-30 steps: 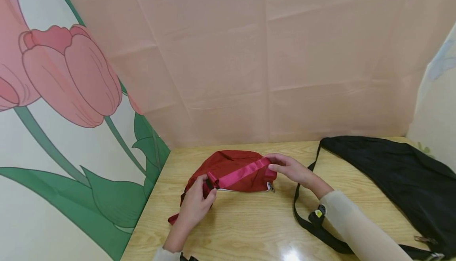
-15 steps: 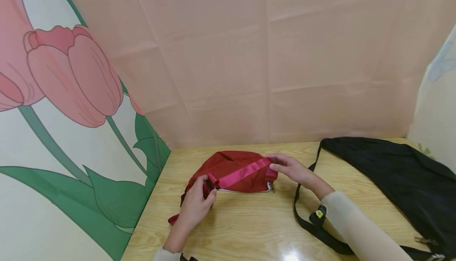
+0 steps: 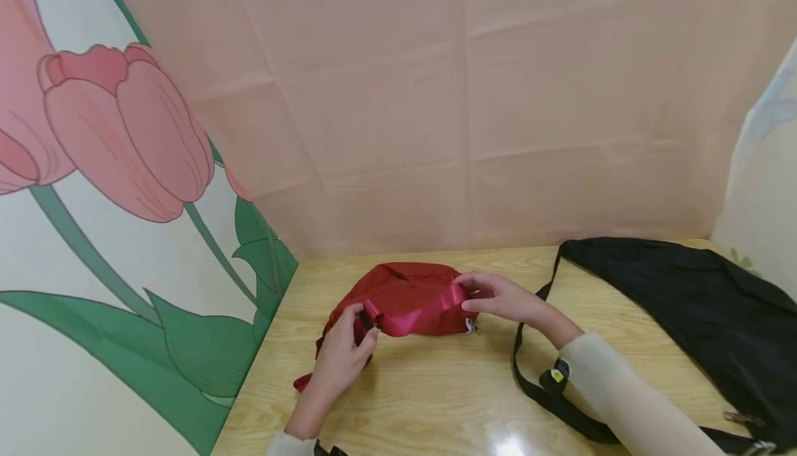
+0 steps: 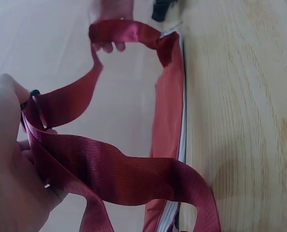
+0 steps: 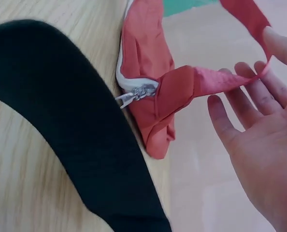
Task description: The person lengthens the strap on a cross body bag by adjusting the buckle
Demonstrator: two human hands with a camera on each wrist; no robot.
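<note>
A red waist bag [image 3: 398,286] lies on the table, its pink-red webbing strap [image 3: 406,323] raised in front of it. My left hand [image 3: 342,353] grips the strap at a small black buckle [image 4: 34,93], mostly covered by the fingers; strap loops hang below in the left wrist view. At the bag's right end, my right hand [image 3: 503,301] holds the strap between thumb and fingers, the fingers only loosely bent in the right wrist view. Between the hands the strap sags. A white zipper with a metal pull [image 5: 142,92] runs along the bag's edge.
A black bag [image 3: 679,304] lies at the right of the wooden table [image 3: 436,400]. Its black strap [image 3: 529,383] loops beside and beneath my right forearm. A pink-beige sheet [image 3: 461,110] hangs behind, and a tulip-printed wall [image 3: 124,248] stands at the left.
My right hand has shifted slightly left and down with the strap, which has gone from taut to sagging. The left hand stays in place.
</note>
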